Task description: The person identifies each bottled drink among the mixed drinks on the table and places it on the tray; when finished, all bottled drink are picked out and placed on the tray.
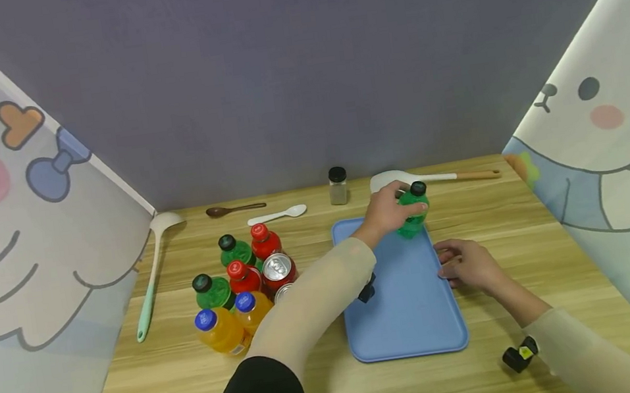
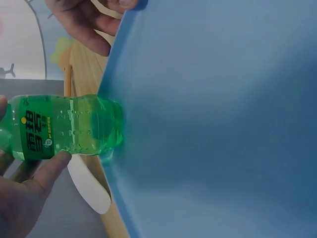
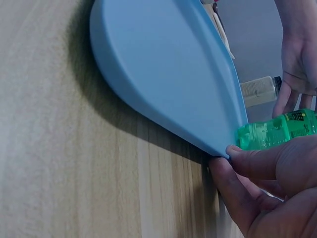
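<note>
My left hand [image 1: 386,211] holds a green soda bottle [image 1: 411,218] with a black cap upright at the far right corner of a blue tray [image 1: 401,304]. In the left wrist view, the base of the bottle [image 2: 106,124] meets the tray just inside its rim, and fingers lie on both sides of the label. My right hand [image 1: 470,264] is at the tray's right side. The right wrist view shows its thumb and forefinger pinching the tray's rim [image 3: 173,129].
Left of the tray stand green bottles [image 1: 214,293], red-capped bottles [image 1: 266,243], orange drinks [image 1: 223,331] and cans [image 1: 279,271]. Behind are a spice jar [image 1: 338,187], white spoon [image 1: 278,215], brown spoon [image 1: 236,209] and spatula [image 1: 426,178]. A ladle [image 1: 150,284] lies far left.
</note>
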A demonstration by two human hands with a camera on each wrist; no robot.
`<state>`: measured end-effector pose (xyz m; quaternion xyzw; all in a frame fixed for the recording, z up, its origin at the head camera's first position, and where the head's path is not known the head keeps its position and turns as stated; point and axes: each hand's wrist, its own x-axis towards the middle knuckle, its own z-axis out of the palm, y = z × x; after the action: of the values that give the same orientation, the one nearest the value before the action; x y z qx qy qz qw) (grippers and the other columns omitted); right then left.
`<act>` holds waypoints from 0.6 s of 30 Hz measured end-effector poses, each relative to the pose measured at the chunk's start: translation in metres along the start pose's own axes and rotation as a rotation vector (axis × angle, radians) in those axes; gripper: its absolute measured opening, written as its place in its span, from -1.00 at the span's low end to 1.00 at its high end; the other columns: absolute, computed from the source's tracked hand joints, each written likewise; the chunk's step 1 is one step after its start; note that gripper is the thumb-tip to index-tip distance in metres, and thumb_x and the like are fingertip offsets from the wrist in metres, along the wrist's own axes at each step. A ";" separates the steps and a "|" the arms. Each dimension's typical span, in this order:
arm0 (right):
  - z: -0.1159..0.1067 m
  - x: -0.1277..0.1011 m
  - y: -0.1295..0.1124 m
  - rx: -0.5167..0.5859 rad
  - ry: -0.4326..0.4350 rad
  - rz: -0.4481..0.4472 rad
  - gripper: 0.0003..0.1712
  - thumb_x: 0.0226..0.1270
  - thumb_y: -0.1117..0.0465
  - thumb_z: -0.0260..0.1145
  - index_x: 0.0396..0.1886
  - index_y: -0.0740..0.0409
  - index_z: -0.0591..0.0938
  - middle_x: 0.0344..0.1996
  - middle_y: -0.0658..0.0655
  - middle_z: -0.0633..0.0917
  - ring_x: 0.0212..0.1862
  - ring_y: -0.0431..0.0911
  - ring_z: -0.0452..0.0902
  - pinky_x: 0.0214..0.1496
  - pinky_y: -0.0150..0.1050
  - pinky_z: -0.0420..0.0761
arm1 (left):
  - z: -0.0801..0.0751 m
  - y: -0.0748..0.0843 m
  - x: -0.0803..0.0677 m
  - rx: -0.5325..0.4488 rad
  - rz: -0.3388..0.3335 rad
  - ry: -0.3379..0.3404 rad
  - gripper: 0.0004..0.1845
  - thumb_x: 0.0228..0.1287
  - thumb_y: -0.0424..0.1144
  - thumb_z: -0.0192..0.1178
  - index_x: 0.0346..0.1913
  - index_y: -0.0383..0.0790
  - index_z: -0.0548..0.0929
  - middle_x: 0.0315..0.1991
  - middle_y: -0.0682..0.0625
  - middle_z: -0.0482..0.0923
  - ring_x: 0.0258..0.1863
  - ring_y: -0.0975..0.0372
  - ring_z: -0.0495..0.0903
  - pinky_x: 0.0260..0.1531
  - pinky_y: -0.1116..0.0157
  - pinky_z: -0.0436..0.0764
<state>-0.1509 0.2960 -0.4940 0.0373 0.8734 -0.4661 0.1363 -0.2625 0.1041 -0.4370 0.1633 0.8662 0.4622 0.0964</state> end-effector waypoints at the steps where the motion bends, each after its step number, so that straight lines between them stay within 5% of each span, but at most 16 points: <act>1: 0.000 0.000 0.000 0.002 -0.002 0.000 -0.36 0.30 0.45 0.38 0.37 0.43 0.45 -0.05 0.40 0.66 -0.33 -0.06 0.72 -0.37 -0.16 0.77 | 0.001 0.001 0.000 0.004 -0.004 -0.002 -0.41 0.28 0.12 0.41 0.31 0.03 0.56 0.23 -0.06 0.62 0.11 0.11 0.65 -0.06 0.21 0.68; 13: -0.001 -0.006 -0.002 -0.031 -0.006 0.004 -0.38 0.30 0.43 0.40 0.34 0.47 0.46 -0.15 0.37 0.69 -0.44 -0.04 0.71 -0.43 -0.16 0.75 | 0.007 0.006 -0.001 0.053 -0.031 -0.024 -0.37 0.32 0.15 0.37 0.37 0.06 0.49 0.31 -0.02 0.56 0.13 0.13 0.63 -0.04 0.21 0.67; 18: -0.006 -0.012 0.003 0.023 -0.068 -0.003 -0.33 0.32 0.40 0.41 0.38 0.48 0.42 -0.08 0.38 0.65 -0.32 -0.03 0.71 -0.35 -0.15 0.78 | 0.007 0.006 -0.002 0.049 -0.039 -0.024 -0.37 0.31 0.14 0.39 0.36 0.06 0.48 0.32 -0.02 0.56 0.11 0.14 0.64 -0.09 0.25 0.66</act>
<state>-0.1400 0.3028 -0.4898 0.0218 0.8628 -0.4774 0.1646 -0.2578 0.1118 -0.4360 0.1540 0.8792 0.4368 0.1118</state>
